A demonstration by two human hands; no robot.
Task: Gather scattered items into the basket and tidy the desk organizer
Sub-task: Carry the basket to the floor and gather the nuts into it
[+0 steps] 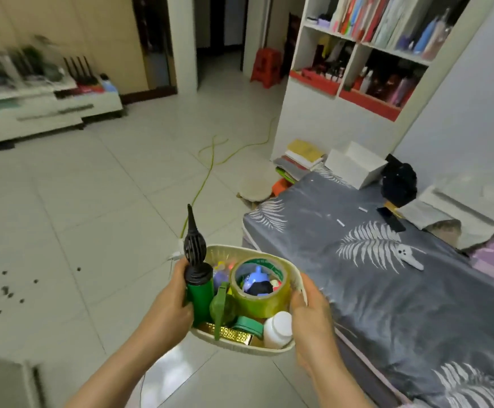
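I carry a cream plastic basket [219, 253] in both hands above the tiled floor. My left hand [172, 301] grips its left side, its fingers also against a green hand pump with a black nozzle [199, 287] that stands up out of the basket. My right hand [310, 307] holds the right rim. Inside lie a big roll of clear tape [259, 301], a white bottle [278, 328], a green round tin [248, 325], a gold box [231, 334] and small toys.
A bed with a grey leaf-print cover [387, 284] lies to the right, with a small white item [410, 257] and a black phone [391, 217] on it. A white bookshelf [357, 83] stands behind. A yellow cable [207, 172] crosses the floor. Dark specks [4, 290] lie at left.
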